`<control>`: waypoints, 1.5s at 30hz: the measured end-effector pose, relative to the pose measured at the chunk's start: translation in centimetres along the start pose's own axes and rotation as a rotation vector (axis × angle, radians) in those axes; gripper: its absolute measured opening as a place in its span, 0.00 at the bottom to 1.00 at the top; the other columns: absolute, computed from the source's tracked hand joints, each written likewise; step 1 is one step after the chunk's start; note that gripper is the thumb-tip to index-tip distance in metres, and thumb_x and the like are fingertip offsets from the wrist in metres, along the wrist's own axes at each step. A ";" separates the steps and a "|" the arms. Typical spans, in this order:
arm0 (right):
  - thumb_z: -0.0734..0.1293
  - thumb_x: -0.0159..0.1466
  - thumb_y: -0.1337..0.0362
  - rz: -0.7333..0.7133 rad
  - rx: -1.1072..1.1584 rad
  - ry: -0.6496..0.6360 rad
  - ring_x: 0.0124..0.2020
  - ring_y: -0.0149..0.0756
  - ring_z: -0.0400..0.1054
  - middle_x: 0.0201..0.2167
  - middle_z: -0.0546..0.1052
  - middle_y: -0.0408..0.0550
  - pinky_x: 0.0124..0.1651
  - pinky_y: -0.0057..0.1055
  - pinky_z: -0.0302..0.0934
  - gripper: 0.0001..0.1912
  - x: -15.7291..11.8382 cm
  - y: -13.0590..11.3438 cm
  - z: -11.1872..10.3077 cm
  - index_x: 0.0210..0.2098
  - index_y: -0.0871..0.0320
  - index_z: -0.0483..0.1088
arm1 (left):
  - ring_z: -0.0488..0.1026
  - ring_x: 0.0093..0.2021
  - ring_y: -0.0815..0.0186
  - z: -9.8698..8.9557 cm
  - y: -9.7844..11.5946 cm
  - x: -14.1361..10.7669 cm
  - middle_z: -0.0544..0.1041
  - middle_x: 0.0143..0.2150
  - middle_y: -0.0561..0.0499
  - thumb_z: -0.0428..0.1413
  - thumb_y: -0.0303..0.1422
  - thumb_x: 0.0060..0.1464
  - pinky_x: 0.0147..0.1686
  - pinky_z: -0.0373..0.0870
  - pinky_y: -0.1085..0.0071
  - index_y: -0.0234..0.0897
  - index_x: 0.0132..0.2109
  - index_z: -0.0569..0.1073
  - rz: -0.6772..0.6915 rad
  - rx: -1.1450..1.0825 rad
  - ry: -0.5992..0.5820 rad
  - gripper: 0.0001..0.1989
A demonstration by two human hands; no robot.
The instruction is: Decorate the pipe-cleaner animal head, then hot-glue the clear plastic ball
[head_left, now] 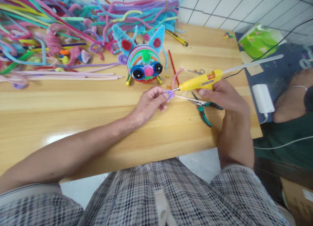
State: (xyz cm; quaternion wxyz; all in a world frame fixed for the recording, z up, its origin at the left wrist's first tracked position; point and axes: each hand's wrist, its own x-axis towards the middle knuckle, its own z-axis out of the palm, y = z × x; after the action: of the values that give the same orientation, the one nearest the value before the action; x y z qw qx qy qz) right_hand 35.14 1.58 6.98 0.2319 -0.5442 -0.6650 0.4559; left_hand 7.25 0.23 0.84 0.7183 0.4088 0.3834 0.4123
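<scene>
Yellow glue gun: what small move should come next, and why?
Probably squeeze a small dab onto the purple coil: the left hand pinches it, the right hand holds the yellow glue gun with its nozzle at or very near it, and a glue stick protrudes behind. Any glue already there is too small to see.

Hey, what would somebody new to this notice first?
Probably the bright fuzzy creature standing on the table beyond the left hand. Next, the yellow glue gun in the right hand, its nozzle at the purple coil pinched by the left. The heap of colourful fuzzy stems at far left also stands out.
</scene>
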 end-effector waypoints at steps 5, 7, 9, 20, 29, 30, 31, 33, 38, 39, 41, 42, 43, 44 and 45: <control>0.78 0.60 0.37 -0.024 0.003 -0.014 0.27 0.29 0.54 0.25 0.64 0.39 0.29 0.30 0.49 0.29 0.0 -0.3 0.1 0.27 0.55 0.68 | 0.74 0.25 0.75 0.0 0.0 0.0 0.80 0.31 0.54 0.64 0.28 0.65 0.25 0.73 0.78 0.35 0.37 0.77 -0.004 -0.006 0.008 0.07; 0.78 0.60 0.37 -0.022 0.004 -0.016 0.27 0.29 0.54 0.25 0.64 0.39 0.29 0.30 0.48 0.30 0.1 -0.3 0.1 0.27 0.55 0.69 | 0.74 0.25 0.75 0.0 0.0 0.0 0.80 0.32 0.54 0.65 0.30 0.64 0.25 0.72 0.78 0.35 0.37 0.77 -0.004 -0.010 0.011 0.07; 0.78 0.60 0.36 -0.015 0.005 -0.013 0.27 0.29 0.54 0.25 0.64 0.40 0.29 0.30 0.49 0.29 0.0 -0.2 0.1 0.28 0.55 0.70 | 0.74 0.25 0.75 -0.1 -0.1 0.0 0.80 0.32 0.54 0.66 0.31 0.64 0.24 0.72 0.78 0.35 0.36 0.76 -0.003 -0.010 0.012 0.08; 0.78 0.60 0.36 0.009 -0.005 -0.015 0.27 0.31 0.53 0.25 0.64 0.40 0.29 0.32 0.48 0.29 -0.1 -0.2 -0.1 0.27 0.54 0.69 | 0.73 0.25 0.75 0.0 -0.1 0.0 0.79 0.32 0.54 0.66 0.32 0.63 0.24 0.71 0.78 0.35 0.36 0.76 0.009 -0.017 0.014 0.08; 0.78 0.58 0.35 -0.016 0.002 -0.016 0.27 0.29 0.53 0.24 0.63 0.39 0.28 0.30 0.48 0.31 0.0 -0.7 0.2 0.26 0.54 0.68 | 0.72 0.25 0.75 0.1 0.1 0.0 0.79 0.31 0.54 0.68 0.34 0.62 0.24 0.70 0.79 0.36 0.36 0.76 -0.006 -0.002 0.041 0.10; 0.78 0.59 0.35 -0.012 -0.001 -0.017 0.27 0.29 0.53 0.24 0.63 0.39 0.28 0.30 0.48 0.31 0.0 -0.7 0.2 0.26 0.54 0.67 | 0.72 0.25 0.75 0.1 0.1 0.0 0.79 0.31 0.54 0.68 0.34 0.62 0.24 0.70 0.79 0.36 0.36 0.76 -0.006 0.001 0.042 0.10; 0.78 0.59 0.35 -0.011 -0.003 -0.016 0.27 0.29 0.53 0.24 0.63 0.39 0.28 0.30 0.49 0.31 0.0 -0.7 0.2 0.26 0.54 0.68 | 0.72 0.25 0.75 0.1 0.1 0.0 0.79 0.31 0.55 0.69 0.34 0.62 0.24 0.70 0.79 0.36 0.36 0.76 -0.005 0.003 0.043 0.11; 0.78 0.59 0.35 -0.018 -0.004 -0.010 0.27 0.29 0.53 0.24 0.63 0.40 0.29 0.30 0.49 0.31 0.0 -0.7 0.2 0.26 0.55 0.68 | 0.72 0.25 0.75 0.1 0.1 0.0 0.79 0.31 0.55 0.68 0.34 0.62 0.24 0.71 0.79 0.36 0.36 0.76 -0.003 0.001 0.045 0.10; 0.78 0.59 0.37 -0.016 -0.001 -0.023 0.27 0.29 0.53 0.24 0.64 0.40 0.28 0.31 0.48 0.29 0.0 -0.6 0.1 0.26 0.54 0.68 | 0.72 0.25 0.75 0.1 0.0 0.0 0.79 0.31 0.55 0.67 0.32 0.63 0.23 0.70 0.79 0.35 0.36 0.77 0.004 -0.023 0.041 0.09; 0.78 0.59 0.37 -0.011 -0.003 -0.024 0.27 0.30 0.53 0.24 0.64 0.40 0.28 0.31 0.49 0.29 0.0 -0.6 0.1 0.26 0.54 0.68 | 0.72 0.25 0.75 0.1 0.0 0.0 0.79 0.31 0.54 0.67 0.32 0.63 0.24 0.70 0.79 0.35 0.36 0.77 0.003 -0.021 0.044 0.09; 0.79 0.59 0.36 -0.004 -0.007 -0.016 0.27 0.31 0.54 0.24 0.64 0.40 0.28 0.31 0.49 0.30 0.0 -0.6 0.0 0.26 0.54 0.68 | 0.73 0.25 0.75 0.1 0.0 0.0 0.79 0.31 0.55 0.67 0.32 0.63 0.24 0.71 0.79 0.36 0.36 0.77 -0.002 -0.012 0.050 0.09; 0.79 0.59 0.36 0.000 -0.008 -0.013 0.27 0.31 0.54 0.24 0.64 0.40 0.28 0.31 0.49 0.30 0.0 -0.6 0.0 0.26 0.54 0.69 | 0.73 0.25 0.75 0.1 0.0 0.0 0.79 0.31 0.54 0.67 0.32 0.63 0.24 0.71 0.79 0.36 0.36 0.77 -0.004 -0.009 0.050 0.09; 0.79 0.58 0.36 0.004 -0.008 -0.010 0.27 0.31 0.54 0.24 0.64 0.40 0.28 0.31 0.49 0.30 0.0 -0.6 0.1 0.27 0.54 0.69 | 0.73 0.25 0.75 0.1 0.0 0.0 0.79 0.31 0.54 0.67 0.32 0.63 0.24 0.70 0.79 0.36 0.36 0.77 -0.005 -0.010 0.047 0.09; 0.79 0.58 0.36 0.006 -0.009 -0.005 0.27 0.30 0.54 0.24 0.64 0.40 0.28 0.31 0.49 0.30 0.0 -0.6 0.1 0.27 0.54 0.70 | 0.72 0.25 0.75 0.1 0.0 0.0 0.79 0.31 0.54 0.67 0.31 0.63 0.23 0.70 0.79 0.36 0.36 0.76 -0.003 -0.013 0.044 0.09; 0.79 0.58 0.35 0.008 -0.009 0.001 0.27 0.30 0.54 0.24 0.64 0.40 0.28 0.31 0.49 0.30 0.0 -0.6 0.1 0.28 0.54 0.70 | 0.72 0.25 0.75 0.1 0.0 0.0 0.79 0.31 0.54 0.67 0.31 0.63 0.23 0.70 0.79 0.36 0.35 0.76 -0.001 -0.015 0.040 0.09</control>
State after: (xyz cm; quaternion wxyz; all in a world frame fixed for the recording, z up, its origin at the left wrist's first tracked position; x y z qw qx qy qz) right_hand 34.78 1.52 7.44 0.2281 -0.5480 -0.6648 0.4535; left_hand 7.36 0.24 0.92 0.7138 0.3948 0.3948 0.4227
